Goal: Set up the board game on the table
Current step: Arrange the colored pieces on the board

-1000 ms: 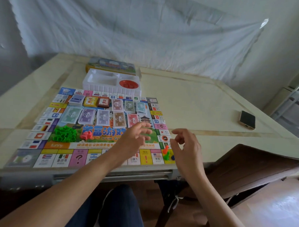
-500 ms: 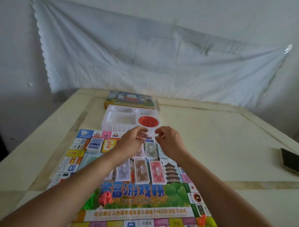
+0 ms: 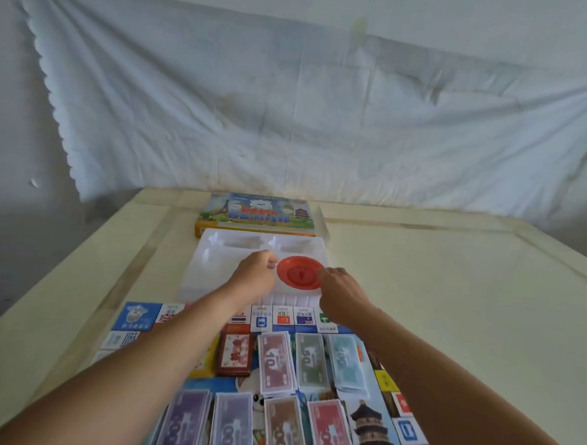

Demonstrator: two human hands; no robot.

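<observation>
Pinching opposite edges, left hand [image 3: 254,276] and right hand [image 3: 343,290] hold the red spinner disc [image 3: 300,276] where it sits in the white tray [image 3: 209,269] just beyond the board [image 3: 140,315], two-sided probably to lift it level from its recess.

Wrinkled white fabric sheet [image 3: 323,122] seen hung across background, heavily creased, faint stains noted near centre. Scalloped edge seen down sheet's left side. Plain pale grey wall [image 3: 16,143] exposed left of sheet and above. Small white mark [image 3: 35,183] noted on wall, lower left.
</observation>
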